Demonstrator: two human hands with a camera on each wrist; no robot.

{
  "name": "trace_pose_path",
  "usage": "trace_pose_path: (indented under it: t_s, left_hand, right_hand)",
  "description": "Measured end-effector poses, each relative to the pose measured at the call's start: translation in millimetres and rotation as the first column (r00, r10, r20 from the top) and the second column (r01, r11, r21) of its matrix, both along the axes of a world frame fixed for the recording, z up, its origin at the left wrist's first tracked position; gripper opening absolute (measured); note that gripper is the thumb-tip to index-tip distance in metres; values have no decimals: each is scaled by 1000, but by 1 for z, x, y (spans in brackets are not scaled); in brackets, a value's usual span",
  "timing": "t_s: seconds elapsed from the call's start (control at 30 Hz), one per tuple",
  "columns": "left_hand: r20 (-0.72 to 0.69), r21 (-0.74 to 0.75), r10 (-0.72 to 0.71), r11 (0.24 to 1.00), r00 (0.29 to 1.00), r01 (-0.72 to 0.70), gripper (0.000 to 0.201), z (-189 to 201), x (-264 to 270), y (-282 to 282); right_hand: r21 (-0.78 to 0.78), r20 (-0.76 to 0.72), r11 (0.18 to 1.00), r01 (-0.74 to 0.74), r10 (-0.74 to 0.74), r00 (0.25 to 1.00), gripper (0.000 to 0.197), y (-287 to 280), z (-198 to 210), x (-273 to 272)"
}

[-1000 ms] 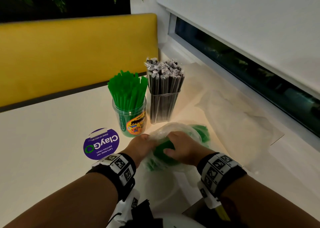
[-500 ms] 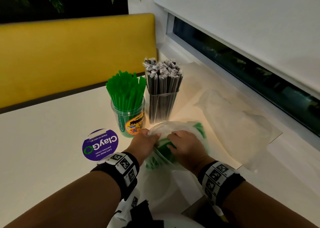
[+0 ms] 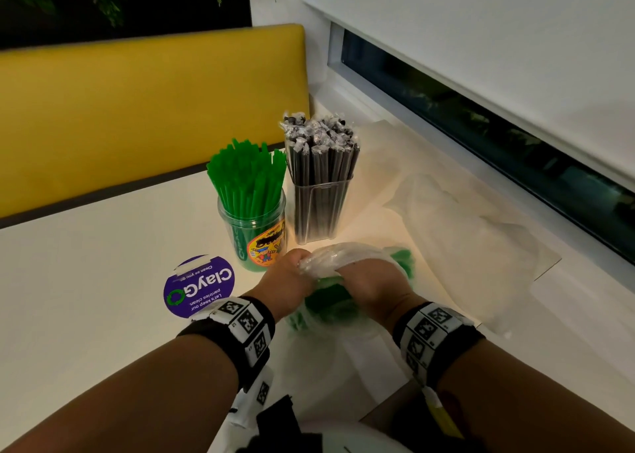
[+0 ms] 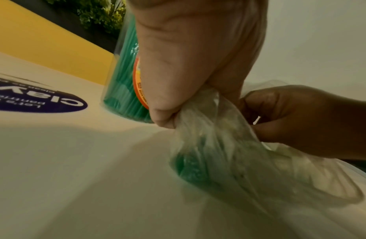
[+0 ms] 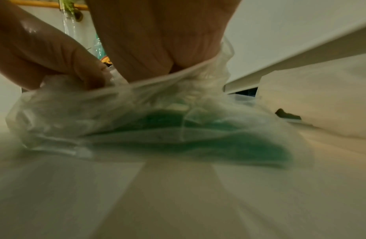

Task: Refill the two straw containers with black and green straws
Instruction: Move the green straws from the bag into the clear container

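A round clear jar (image 3: 252, 243) packed with green straws (image 3: 248, 181) stands beside a square clear holder (image 3: 321, 212) full of wrapped black straws (image 3: 321, 150). Just in front of them lies a clear plastic bag (image 3: 338, 256) with green straws (image 3: 330, 303) inside. My left hand (image 3: 285, 280) pinches the bag's bunched film (image 4: 200, 116) at its left end. My right hand (image 3: 372, 286) grips the same film from the right, with its fingers (image 4: 290, 116) curled into the plastic (image 5: 137, 103). Both hands meet over the bag, low on the white table (image 3: 86, 298).
A purple round sticker (image 3: 198, 287) lies on the table left of my hands. An empty clear bag (image 3: 474, 243) on white paper spreads out to the right, near the window sill. A yellow bench back (image 3: 147, 108) runs behind the table. Something dark sits at my lap edge.
Both hands have shifted slightly away from me along the bag and gathered its film up into a bunch between them. The containers have not moved.
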State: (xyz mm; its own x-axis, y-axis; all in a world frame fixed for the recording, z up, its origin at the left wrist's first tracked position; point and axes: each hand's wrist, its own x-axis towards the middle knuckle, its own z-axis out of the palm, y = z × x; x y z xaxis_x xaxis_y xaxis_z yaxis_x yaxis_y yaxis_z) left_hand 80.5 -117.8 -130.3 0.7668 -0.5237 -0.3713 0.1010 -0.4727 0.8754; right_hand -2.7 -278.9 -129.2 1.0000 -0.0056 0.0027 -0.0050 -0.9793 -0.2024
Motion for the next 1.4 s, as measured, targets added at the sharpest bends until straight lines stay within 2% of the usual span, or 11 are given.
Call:
trace_pose_path:
  t_s: [0.2, 0.33, 0.5, 0.57, 0.7, 0.77, 0.9, 1.07, 1.17, 1.33, 1.4]
  left_hand:
    - [233, 257, -54, 966, 971, -8, 18, -5, 0, -1]
    - [182, 359, -5, 931, 983, -62, 25, -9, 2, -2]
    - [39, 466, -23, 885, 999, 2, 105, -14, 8, -1]
    - [-69, 504, -43, 861, 997, 72, 116, -8, 7, 1]
    - [-206, 384, 13, 921, 978, 69, 101, -3, 7, -3]
    - [-189, 306, 57, 952, 980, 3, 87, -5, 8, -3]
    - [-297, 125, 115, 989, 948, -80, 67, -7, 4, 2]
    - [-112, 257, -4, 966, 994, 33, 49, -2, 16, 16]
    - [19, 390, -136, 913, 991, 118, 40, 1, 17, 17]
    - [-479, 50, -6, 998, 878, 34, 20, 12, 12, 24]
    - [-520, -20, -78, 997, 851, 79, 55, 12, 16, 27]
  right_hand:
    - [-29, 109, 998, -53, 56, 993, 20, -14, -1, -14]
    - [-10, 169, 978, -208, 207, 964, 13, -17, -11, -25]
    - [-83, -9, 954, -289, 289, 957, 26, 0, -12, -8]
    - [-2, -149, 969, -247, 244, 958, 30, 7, -4, 3]
    - [-170, -323, 934, -316, 250, 913, 46, 13, 5, 9]
    - [-160, -330, 951, -264, 201, 922, 32, 14, 5, 8]
    - [382, -262, 923, -49, 160, 952, 19, 23, 6, 4]
    - [246, -373, 968, 55, 42, 927, 39, 10, 12, 2]
    - [381, -490, 925, -5, 207, 847, 37, 12, 21, 2]
    - [407, -404, 913, -19, 199, 893, 15, 8, 41, -2]
    - [362, -418, 932, 3, 159, 895, 16, 10, 42, -2]
